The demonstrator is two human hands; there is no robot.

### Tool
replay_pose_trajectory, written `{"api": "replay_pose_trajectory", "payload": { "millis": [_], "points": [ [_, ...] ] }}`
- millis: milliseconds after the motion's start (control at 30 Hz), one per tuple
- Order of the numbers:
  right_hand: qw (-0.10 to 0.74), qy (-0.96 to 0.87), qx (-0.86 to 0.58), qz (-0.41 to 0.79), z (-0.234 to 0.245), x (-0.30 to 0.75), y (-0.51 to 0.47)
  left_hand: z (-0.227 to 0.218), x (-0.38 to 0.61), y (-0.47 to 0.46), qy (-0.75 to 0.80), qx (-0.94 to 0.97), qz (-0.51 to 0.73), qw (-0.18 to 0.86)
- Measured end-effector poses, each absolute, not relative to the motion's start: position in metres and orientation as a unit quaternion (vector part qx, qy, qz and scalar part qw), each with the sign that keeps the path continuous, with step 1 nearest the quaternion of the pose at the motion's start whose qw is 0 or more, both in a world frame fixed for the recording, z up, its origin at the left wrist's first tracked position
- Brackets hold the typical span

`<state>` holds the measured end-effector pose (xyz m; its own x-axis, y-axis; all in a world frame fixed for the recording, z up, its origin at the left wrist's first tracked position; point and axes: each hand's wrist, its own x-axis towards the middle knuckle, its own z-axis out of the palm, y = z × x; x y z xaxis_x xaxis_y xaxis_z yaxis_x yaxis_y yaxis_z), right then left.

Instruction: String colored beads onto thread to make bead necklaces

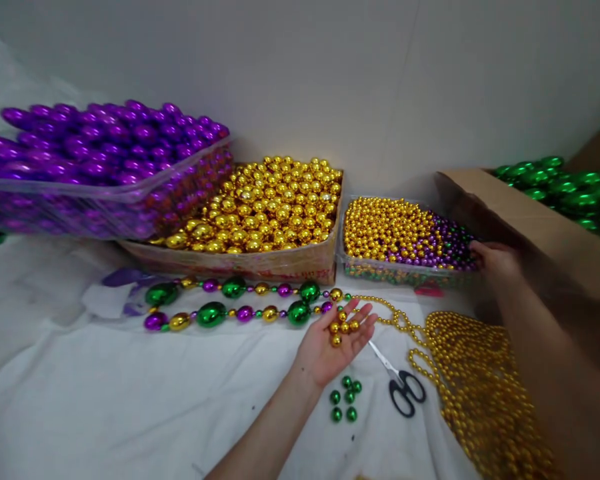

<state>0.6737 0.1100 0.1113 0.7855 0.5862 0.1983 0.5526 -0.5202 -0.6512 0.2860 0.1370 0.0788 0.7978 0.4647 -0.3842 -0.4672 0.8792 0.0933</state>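
Observation:
My left hand is palm up with fingers stretched out, and several gold beads rest in it. My right hand is at the right end of a clear plastic tub of small gold, purple and green beads. Its fingers look pinched together at the green beads; what is between them is hidden. Several loose green beads lie on the white cloth below my left hand. Scissors with black handles lie beside them. A strand of large green, purple and gold beads lies behind my left hand.
A gold-bead box stands at the back, with a tub of purple oval beads left of it. Green beads fill a cardboard box at right. A pile of gold bead strings lies under my right forearm.

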Motion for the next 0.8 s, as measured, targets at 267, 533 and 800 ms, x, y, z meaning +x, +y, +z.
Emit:
{"api": "replay_pose_trajectory", "payload": {
  "millis": [267, 533, 800],
  "points": [
    [0.729, -0.201, -0.550, 0.354, 0.089, 0.528, 0.015, 0.073, 0.263, 0.113, 0.210, 0.002, 0.217, 0.953],
    [0.829, 0.076, -0.208, 0.514, 0.061, 0.408, -0.018, 0.082, 0.225, 0.076, 0.251, 0.007, 0.226, 0.941],
    [0.834, 0.092, -0.158, 0.521, 0.075, 0.378, -0.059, 0.085, 0.195, 0.049, 0.235, 0.017, 0.237, 0.942]
  ]
}}
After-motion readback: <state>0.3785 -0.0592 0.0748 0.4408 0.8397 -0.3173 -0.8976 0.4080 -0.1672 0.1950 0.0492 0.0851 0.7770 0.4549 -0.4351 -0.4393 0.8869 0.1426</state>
